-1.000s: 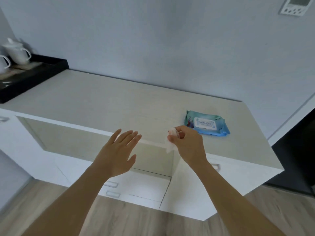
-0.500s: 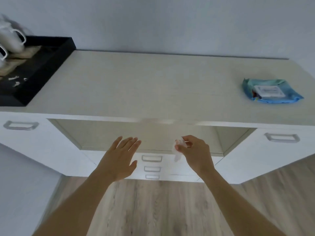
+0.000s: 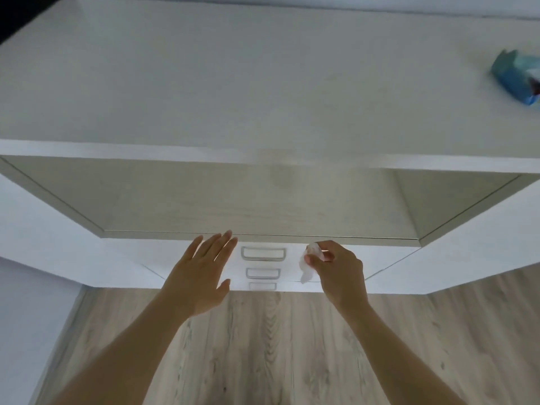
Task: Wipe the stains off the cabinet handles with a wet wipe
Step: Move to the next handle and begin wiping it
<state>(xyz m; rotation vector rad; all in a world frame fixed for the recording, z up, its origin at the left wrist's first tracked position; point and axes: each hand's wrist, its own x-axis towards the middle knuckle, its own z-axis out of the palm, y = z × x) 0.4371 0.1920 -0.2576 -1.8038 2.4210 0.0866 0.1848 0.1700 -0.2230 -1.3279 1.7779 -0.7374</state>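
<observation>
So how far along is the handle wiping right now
Done: a wet wipe is out of the blue pack and pinched in the right hand. In hand: that hand is beside the top drawer handle, not yet on it; the left hand is open nearby. Left: all three stacked handles; any stains are too small to tell.
</observation>
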